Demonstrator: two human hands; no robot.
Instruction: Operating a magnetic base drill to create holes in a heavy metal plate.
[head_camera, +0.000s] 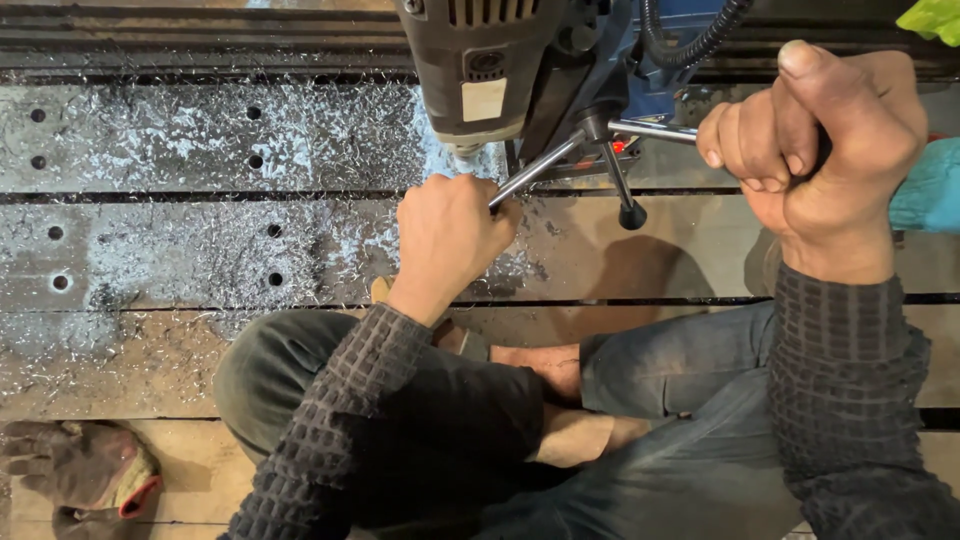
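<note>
A grey and blue drill machine (497, 70) stands on a long steel plate (180, 240) strewn with metal shavings. Its feed handle has three spokes. My left hand (450, 235) is closed around the lower-left spoke (535, 170). My right hand (815, 150) grips the end of the right spoke (655, 130), thumb raised. A third spoke with a black knob (631, 215) hangs free between my hands. The drill's tip is hidden behind my left hand and the machine body.
Several drilled holes (272, 230) dot the plates at left. My crossed legs (560, 400) rest on the near plates. A worn work glove (80, 465) lies at the bottom left. A black cable (690, 45) loops behind the machine.
</note>
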